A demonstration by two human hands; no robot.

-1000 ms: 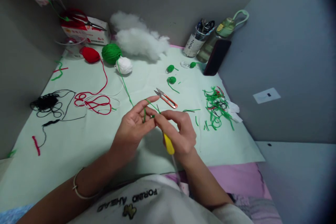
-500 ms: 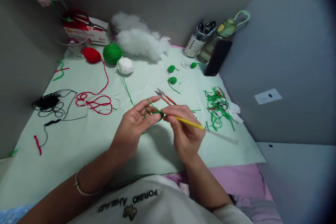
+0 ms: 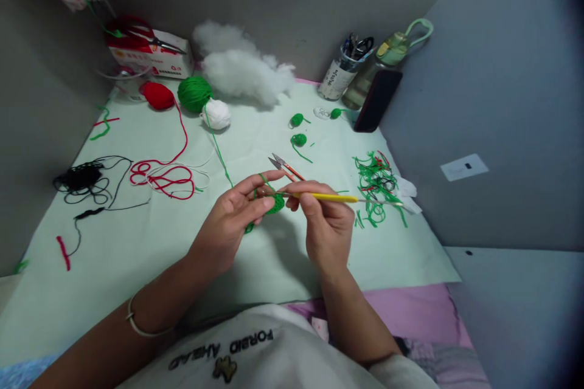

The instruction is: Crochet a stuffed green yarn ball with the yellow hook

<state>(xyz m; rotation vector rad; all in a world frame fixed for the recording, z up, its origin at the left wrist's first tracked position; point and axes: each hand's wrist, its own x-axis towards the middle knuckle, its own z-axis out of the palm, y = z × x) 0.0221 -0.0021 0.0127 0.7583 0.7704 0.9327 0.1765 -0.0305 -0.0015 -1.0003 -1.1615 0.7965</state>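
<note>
Crochetwork in left hand meets right hand's hook.

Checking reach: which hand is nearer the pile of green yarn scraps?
Right. The right hand, holding a yellow crochet hook, is just left of the pile of green yarn scraps; the left hand, pinching a green crochet piece, is farther left.

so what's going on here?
A person is crocheting over a pale green mat. The right hand holds a yellow crochet hook, its tip at the small green crochet piece pinched in the left hand. Green yarn runs back toward the green yarn ball. Thread snips lie just beyond the hands, and yarn scraps are piled to the right.
</note>
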